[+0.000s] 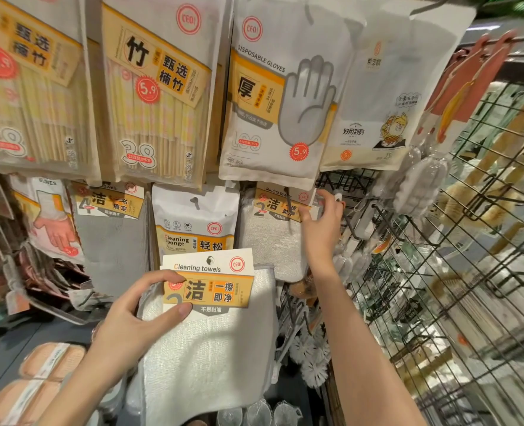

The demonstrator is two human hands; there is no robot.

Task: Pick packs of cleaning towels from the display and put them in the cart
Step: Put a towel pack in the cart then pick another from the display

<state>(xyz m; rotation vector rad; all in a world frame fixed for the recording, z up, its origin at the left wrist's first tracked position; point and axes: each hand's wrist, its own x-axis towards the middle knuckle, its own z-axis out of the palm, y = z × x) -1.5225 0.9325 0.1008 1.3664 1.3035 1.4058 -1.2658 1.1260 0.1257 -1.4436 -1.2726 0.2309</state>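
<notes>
My left hand point(137, 315) grips a pack of white cleaning towels point(205, 342) by its orange and white header card, holding it low in front of the display. My right hand point(322, 222) is raised to another white cleaning towels pack point(270, 238) that hangs on a hook in the lower row; thumb and fingers pinch the right corner of its orange card. The cart is not in view.
Chopstick packs point(159, 96) and disposable gloves packs point(273, 96) hang in the upper row. A cleaning sponge pack point(193, 222) and a grey cloth pack point(113, 241) hang left of the towels. Wire grid racks point(457, 272) with brushes stand at right. Sponges point(45, 370) lie lower left.
</notes>
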